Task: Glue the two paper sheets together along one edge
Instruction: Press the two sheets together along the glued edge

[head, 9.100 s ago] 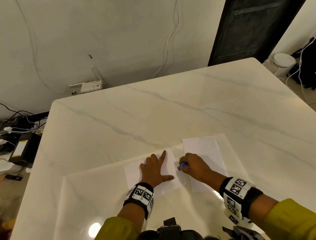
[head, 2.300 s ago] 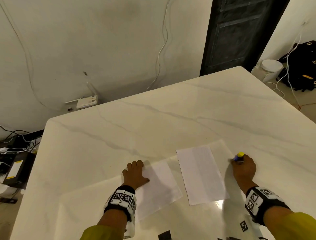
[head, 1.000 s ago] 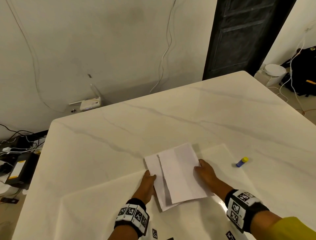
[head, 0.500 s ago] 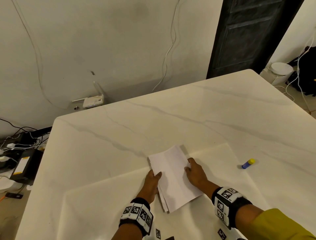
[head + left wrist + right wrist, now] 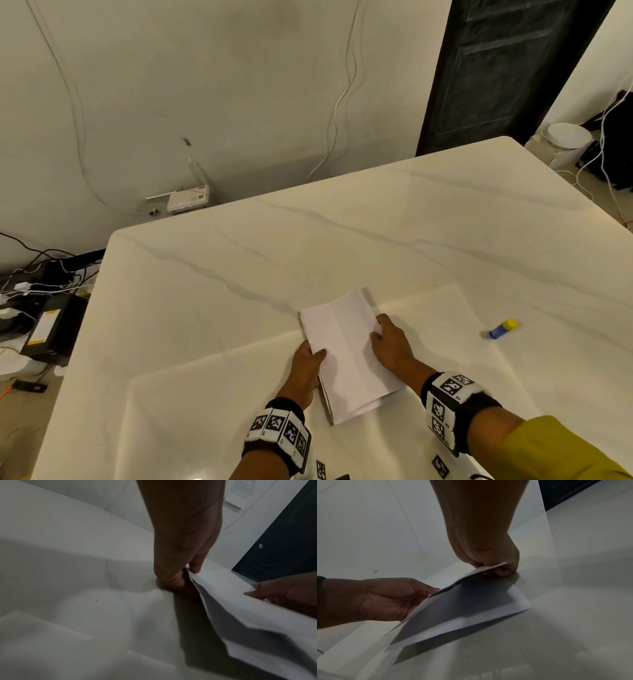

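Two white paper sheets (image 5: 346,353) lie one over the other, lifted a little off the table at the near middle. My left hand (image 5: 308,363) pinches their left edge, thumb on top and fingers under (image 5: 178,574). My right hand (image 5: 388,342) pinches the right edge, thumb above and fingers below (image 5: 494,568). In the right wrist view the lower sheet (image 5: 462,609) hangs slightly apart from the upper one. A blue glue stick with a yellow cap (image 5: 502,329) lies on the table to the right, away from both hands.
The white marble table (image 5: 342,240) stretches far ahead and to both sides. Off its left edge a black box and tangled cables (image 5: 44,322) sit on the floor. A router (image 5: 186,202) stands by the back wall; a dark door (image 5: 496,68) stands at the back right.
The right hand laid down the glue stick, then brought the right sheet over the left one. In the last half second both hands drew the stacked sheets closer into line.
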A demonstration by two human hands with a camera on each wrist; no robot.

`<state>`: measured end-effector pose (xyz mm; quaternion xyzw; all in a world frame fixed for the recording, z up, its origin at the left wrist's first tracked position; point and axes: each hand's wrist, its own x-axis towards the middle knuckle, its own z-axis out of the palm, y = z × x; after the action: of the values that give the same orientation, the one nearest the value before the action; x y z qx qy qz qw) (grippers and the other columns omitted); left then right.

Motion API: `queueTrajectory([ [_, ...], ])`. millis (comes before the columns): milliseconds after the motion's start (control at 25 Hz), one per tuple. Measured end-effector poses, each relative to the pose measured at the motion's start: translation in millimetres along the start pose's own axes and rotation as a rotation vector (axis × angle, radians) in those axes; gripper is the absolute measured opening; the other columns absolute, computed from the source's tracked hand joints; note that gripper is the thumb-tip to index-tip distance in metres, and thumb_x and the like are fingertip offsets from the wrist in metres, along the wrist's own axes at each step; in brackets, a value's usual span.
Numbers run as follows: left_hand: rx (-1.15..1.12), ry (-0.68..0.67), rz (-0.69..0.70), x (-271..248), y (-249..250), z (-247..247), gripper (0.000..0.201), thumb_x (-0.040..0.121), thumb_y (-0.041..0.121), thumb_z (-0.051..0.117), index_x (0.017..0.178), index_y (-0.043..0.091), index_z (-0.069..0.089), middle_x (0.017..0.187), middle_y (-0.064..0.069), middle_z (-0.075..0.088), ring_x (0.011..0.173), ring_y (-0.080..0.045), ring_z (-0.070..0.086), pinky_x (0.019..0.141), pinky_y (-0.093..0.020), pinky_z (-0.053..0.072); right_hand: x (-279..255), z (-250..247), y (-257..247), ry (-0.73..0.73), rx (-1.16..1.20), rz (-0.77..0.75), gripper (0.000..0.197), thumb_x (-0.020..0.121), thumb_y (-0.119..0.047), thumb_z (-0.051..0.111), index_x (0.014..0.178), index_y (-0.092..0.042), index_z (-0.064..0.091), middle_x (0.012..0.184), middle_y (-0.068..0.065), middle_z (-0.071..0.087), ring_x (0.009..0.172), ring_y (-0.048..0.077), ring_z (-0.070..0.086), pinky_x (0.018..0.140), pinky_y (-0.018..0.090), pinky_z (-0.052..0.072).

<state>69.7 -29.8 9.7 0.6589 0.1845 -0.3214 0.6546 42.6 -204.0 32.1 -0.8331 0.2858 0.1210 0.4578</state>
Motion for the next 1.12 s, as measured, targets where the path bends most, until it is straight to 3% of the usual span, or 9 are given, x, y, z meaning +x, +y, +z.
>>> queueTrajectory([
  [240,0.051,0.004,0.023,3.2,-3.9,-1.6,0.038,0.093,0.006,0.047,0.13,0.011,0.043,0.126,-0.014,0.056,0.114,-0.033,0.054,0.091,-0.045,0.049,-3.2,1.1,3.4,-0.024,-0.072,-0.047,0.036,0.093,-0.01,0.04,0.129,-0.006,0.035,0.118,0.021,0.059,0.105,0.034,0.058,0.091,0.042,0.048],
  [400,0.057,-0.009,0.038,-0.2,-1.9,-0.8,0.038,0.094,0.003,0.044,0.131,0.011,0.04,0.12,-0.011,0.055,0.105,-0.027,0.054,0.078,-0.036,0.051,-3.1,1.3,4.0,-0.05,-0.113,-0.061,0.039,0.094,-0.011,0.038,0.132,-0.007,0.032,0.117,0.02,0.059,0.104,0.032,0.058,0.09,0.039,0.048],
  [480,0.059,-0.003,0.051,-2.4,0.9,0.0,0.04,0.094,0.003,0.044,0.132,0.011,0.04,0.119,-0.011,0.054,0.104,-0.026,0.054,0.082,-0.039,0.051,-1.9,0.9,2.7,-0.041,-0.092,-0.053,0.037,0.094,-0.011,0.039,0.13,-0.006,0.034,0.116,0.019,0.06,0.103,0.032,0.059,0.09,0.039,0.049],
  [600,0.079,0.01,0.101,-5.4,5.5,1.5,0.038,0.093,0.003,0.045,0.13,0.014,0.042,0.119,-0.007,0.055,0.104,-0.024,0.054,0.093,-0.042,0.047,-4.2,-1.1,1.3,0.041,0.015,-0.067,0.03,0.09,-0.01,0.045,0.119,-0.004,0.045,0.113,0.018,0.06,0.102,0.032,0.058,0.089,0.039,0.05],
  [760,0.078,-0.003,0.165,-6.4,14.9,-0.2,0.039,0.092,0.004,0.046,0.128,0.02,0.044,0.125,-0.009,0.057,0.115,-0.03,0.054,0.102,-0.047,0.045,-4.0,-12.1,-2.2,0.203,0.127,-0.092,0.041,0.091,-0.016,0.049,0.13,-0.005,0.041,0.128,0.016,0.048,0.12,0.032,0.041,0.1,0.04,0.037],
  [800,0.07,-0.01,0.177,-6.4,15.6,-0.5,0.038,0.092,0.005,0.047,0.127,0.021,0.045,0.126,-0.009,0.057,0.117,-0.03,0.054,0.103,-0.049,0.044,-3.7,-16.8,-4.5,0.184,0.213,-0.073,0.041,0.092,-0.019,0.049,0.129,-0.006,0.042,0.126,0.014,0.05,0.117,0.03,0.044,0.098,0.038,0.04],
  [920,0.07,-0.051,0.182,-9.2,15.8,1.7,0.041,0.085,0.015,0.055,0.124,0.023,0.047,0.127,-0.009,0.058,0.117,-0.03,0.055,0.103,-0.05,0.045,-2.6,-28.2,-10.2,0.04,0.489,-0.029,0.025,0.092,-0.014,0.049,0.115,-0.005,0.054,0.105,0.009,0.06,0.096,0.024,0.056,0.072,0.023,0.047],
  [1120,-0.006,0.016,0.172,-18.0,25.3,9.1,0.045,0.086,-0.002,0.052,0.126,0.016,0.041,0.129,-0.012,0.054,0.111,-0.029,0.055,0.09,-0.042,0.05,-2.8,-34.5,-11.7,0.053,0.555,-0.047,0.019,0.09,-0.001,0.047,0.105,-0.006,0.057,0.102,0.013,0.063,0.09,0.027,0.059,0.066,0.022,0.047],
])
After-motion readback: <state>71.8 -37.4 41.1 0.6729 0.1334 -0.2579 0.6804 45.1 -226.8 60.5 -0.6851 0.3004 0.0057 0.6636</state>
